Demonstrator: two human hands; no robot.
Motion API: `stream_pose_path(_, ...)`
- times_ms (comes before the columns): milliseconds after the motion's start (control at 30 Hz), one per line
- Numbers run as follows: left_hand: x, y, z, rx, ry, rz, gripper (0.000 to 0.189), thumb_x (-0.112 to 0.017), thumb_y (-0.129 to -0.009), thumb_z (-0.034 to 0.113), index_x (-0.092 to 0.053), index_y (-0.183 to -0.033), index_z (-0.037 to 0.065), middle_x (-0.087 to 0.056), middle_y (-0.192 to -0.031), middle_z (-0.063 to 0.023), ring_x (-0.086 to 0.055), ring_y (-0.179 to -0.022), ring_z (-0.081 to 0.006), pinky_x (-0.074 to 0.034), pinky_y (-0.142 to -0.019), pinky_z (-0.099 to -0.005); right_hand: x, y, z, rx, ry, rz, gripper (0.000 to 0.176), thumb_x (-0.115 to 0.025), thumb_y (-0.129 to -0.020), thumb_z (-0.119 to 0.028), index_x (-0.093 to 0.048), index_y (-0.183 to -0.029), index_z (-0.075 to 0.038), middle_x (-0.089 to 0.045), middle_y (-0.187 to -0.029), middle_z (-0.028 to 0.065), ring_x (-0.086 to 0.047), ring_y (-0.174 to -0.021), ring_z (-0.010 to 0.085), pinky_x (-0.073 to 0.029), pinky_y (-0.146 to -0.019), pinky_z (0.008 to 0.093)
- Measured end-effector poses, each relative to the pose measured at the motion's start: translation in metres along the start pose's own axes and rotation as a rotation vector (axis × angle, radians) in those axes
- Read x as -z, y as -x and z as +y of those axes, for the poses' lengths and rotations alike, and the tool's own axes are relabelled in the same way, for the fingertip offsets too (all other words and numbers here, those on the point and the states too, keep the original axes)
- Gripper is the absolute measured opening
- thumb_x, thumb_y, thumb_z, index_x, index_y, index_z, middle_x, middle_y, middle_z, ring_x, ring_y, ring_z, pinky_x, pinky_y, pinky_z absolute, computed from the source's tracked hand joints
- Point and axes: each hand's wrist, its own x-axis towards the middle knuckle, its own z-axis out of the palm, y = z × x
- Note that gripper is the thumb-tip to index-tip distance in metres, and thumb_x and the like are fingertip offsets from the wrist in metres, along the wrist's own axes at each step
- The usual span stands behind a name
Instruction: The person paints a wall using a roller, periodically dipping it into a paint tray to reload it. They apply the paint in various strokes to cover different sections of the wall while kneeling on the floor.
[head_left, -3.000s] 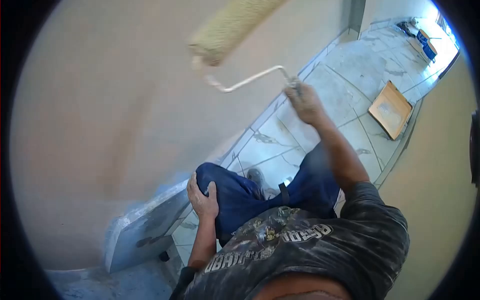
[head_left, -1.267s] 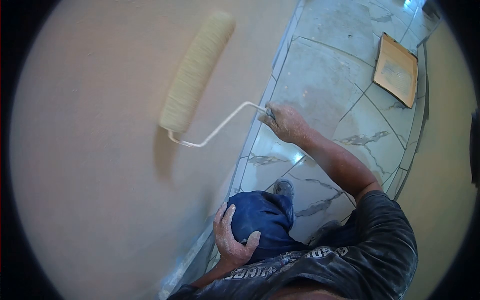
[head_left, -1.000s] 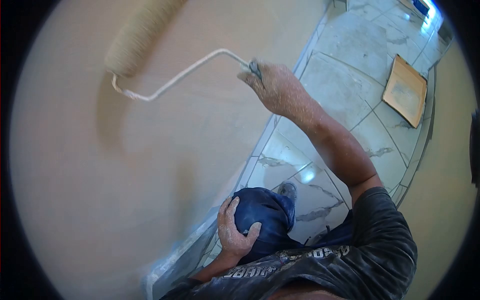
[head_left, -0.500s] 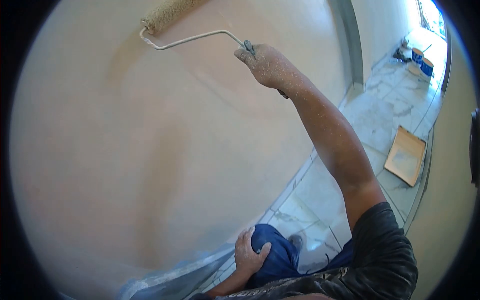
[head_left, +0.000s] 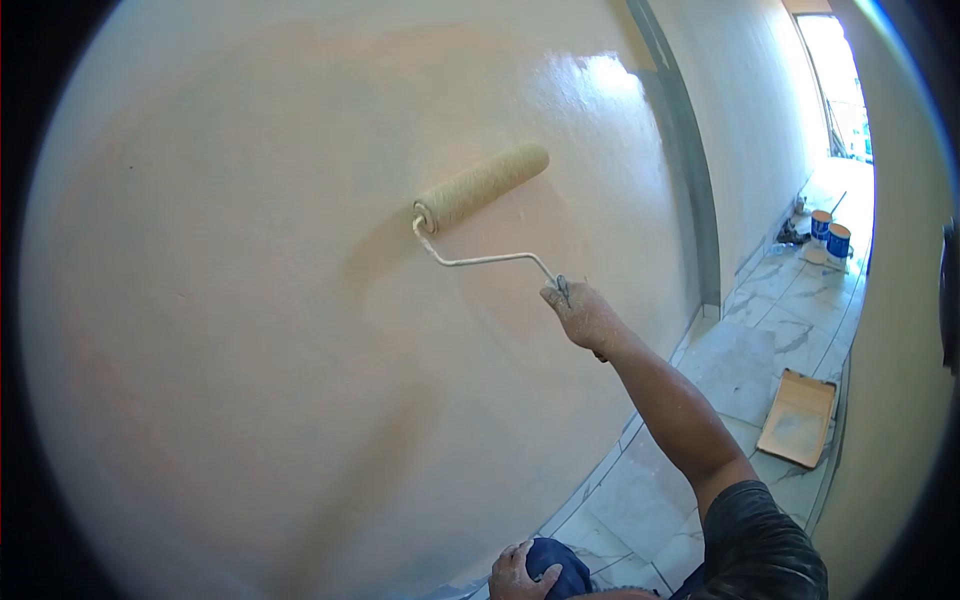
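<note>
A painter's right hand (head_left: 585,318), fingers clamped on the handle, pressed one paint roller (head_left: 482,187) to the middle of the wall (head_left: 250,350). Half a second before, it had been at the top of its stroke, so the coat was apparently being worked back down. The left hand (head_left: 520,575) rested, fingers spread, on a knee (head_left: 556,580). One paint tray (head_left: 798,418) lay at the right edge of the floor (head_left: 735,365), and two cans (head_left: 838,242) stood at its far end.

1. I see a narrow indoor corridor being painted: a paint roller (head_left: 482,187) rests on a wet, glossy wall (head_left: 250,300).
2. The marble-look tiled floor (head_left: 740,370) carries a paint tray (head_left: 797,418).
3. Paint cans (head_left: 838,243) stand near a bright doorway (head_left: 835,80) at the far end.
</note>
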Motion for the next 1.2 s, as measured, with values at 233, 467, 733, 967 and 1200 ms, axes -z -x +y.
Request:
stream_pose_path(233,-0.008,-0.009,0.005,-0.066,-0.025,0.065,0.084,-0.075,-0.075,0.056,-0.046,-0.142,0.015,-0.048,-0.14,-0.0208,-0.043,-0.131,-0.0422,-0.036,-0.109,-0.0541,0.06,-0.069,-0.092,-0.022,0.002,-0.068,0.056,-0.047,-0.1,-0.053,-0.056,-0.082,0.0,-0.048,-0.056,0.0118,-0.054,-0.05,0.0229,-0.046,-0.048,0.0401)
stream_pose_path(467,-0.002,-0.017,0.022,-0.022,-0.074,0.117,0.079,-0.075,-0.074,0.052,-0.048,-0.139,0.015,-0.052,-0.137,-0.0171,-0.047,-0.127,-0.0395,-0.039,-0.105,-0.0543,0.097,-0.153,-0.19,0.008,-0.012,0.027,0.059,-0.047,-0.098,-0.058,-0.054,-0.086,-0.001,-0.048,-0.062,0.0047,-0.048,-0.052,0.0162,-0.047,-0.048,0.0356)
stream_pose_path(733,0.0,-0.02,0.021,-0.014,-0.131,0.16,0.075,-0.068,-0.08,0.054,-0.051,-0.135,0.006,-0.051,-0.134,-0.0219,-0.046,-0.127,-0.0408,-0.037,-0.107,-0.0523,0.128,-0.195,-0.25,0.083,-0.029,0.005,0.051,-0.047,-0.099,-0.056,-0.051,-0.081,-0.008,-0.043,-0.06,-0.0005,-0.044,-0.051,0.0128,-0.044,-0.051,0.0338)
stream_pose_path(967,0.013,-0.013,0.011,-0.122,-0.105,0.162,0.07,-0.069,-0.08,0.05,-0.053,-0.131,0.004,-0.052,-0.131,-0.0239,-0.047,-0.124,-0.0425,-0.038,-0.106,-0.0513,0.084,-0.126,-0.141,0.004,-0.047,0.025,0.053,-0.05,-0.098,-0.057,-0.051,-0.081,-0.007,-0.044,-0.06,0.0006,-0.044,-0.049,0.012,-0.044,-0.047,0.0312)
stream_pose_path(1200,0.02,-0.011,-0.003,-0.205,-0.071,0.153,0.067,-0.072,-0.079,0.039,-0.052,-0.132,0.002,-0.052,-0.129,-0.0294,-0.047,-0.123,-0.045,-0.038,-0.104,-0.0522,0.011,-0.007,-0.005,-0.136,-0.064,-0.043,0.056,-0.049,-0.098,-0.054,-0.052,-0.079,-0.002,-0.046,-0.061,0.0033,-0.047,-0.051,0.0133,-0.044,-0.045,0.0332)
